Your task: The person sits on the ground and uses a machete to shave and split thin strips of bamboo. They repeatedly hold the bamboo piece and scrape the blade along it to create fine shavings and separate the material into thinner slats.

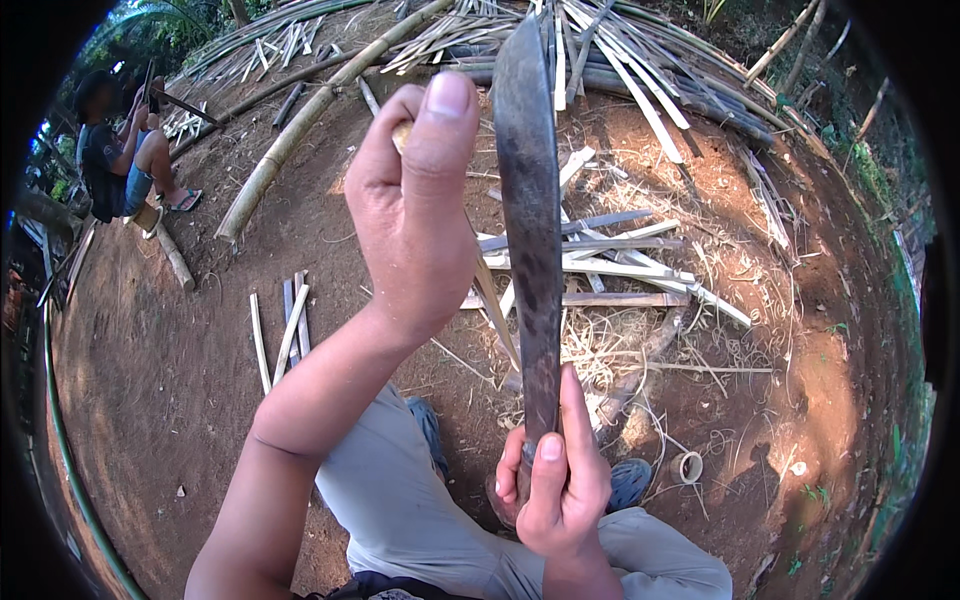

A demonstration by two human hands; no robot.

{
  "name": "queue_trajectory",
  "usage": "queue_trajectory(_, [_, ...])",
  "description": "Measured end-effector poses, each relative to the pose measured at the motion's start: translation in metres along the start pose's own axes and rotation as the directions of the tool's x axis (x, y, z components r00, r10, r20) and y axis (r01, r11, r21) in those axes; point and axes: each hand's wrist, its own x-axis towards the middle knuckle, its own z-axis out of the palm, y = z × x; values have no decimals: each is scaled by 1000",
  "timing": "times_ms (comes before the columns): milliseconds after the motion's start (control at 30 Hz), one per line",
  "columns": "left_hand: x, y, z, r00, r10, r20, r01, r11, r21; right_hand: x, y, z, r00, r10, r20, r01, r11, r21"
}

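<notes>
My right hand [562, 495] is wrapped round the lower end of a large machete [530, 190], with its index finger laid along the blade. The dark, broad blade points up and away from me. To its left, my left hand [415, 210] is raised, fingers curled and thumb up, gripping a thin bamboo strip [493, 312]. The strip slants down from behind that hand and passes behind the blade. Most of its upper part is hidden by my fingers. Split bamboo pieces [625, 265] lie crossed on the ground beyond the machete.
Curly shavings [715, 350] and a short bamboo ring [686, 467] lie on the soil at right. A long pole [290, 150] and a heap of split bamboo [630, 70] lie farther off. Another person [115, 155] sits at far left. A hose [75, 470] runs along the left.
</notes>
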Motion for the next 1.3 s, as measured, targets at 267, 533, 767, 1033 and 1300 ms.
queue_trajectory(267, [-2, 3, -2, 999, 47, 9, -48, 996, 76, -5, 0, 5, 995, -62, 73, 76, 976, -203])
queue_trajectory(533, [-1, 0, -4, 994, 106, 29, -108, 989, 106, -7, 3, 8, 995, -21, 94, 53, 936, -348])
queue_trajectory(767, [-14, -1, -4, 1000, -6, 24, 0, 971, 239, -15, 0, 4, 994, -94, -45, 88, 988, -124])
queue_trajectory(1033, [-13, -2, 2, 994, -90, 60, 98, 985, -143, -13, 26, 6, 991, 134, 16, -131, 984, -122])
queue_trajectory(1300, [2, 22, -11, 946, -96, 311, 126, 989, -78, -21, 28, -3, 981, 194, -11, -194, 978, -72])
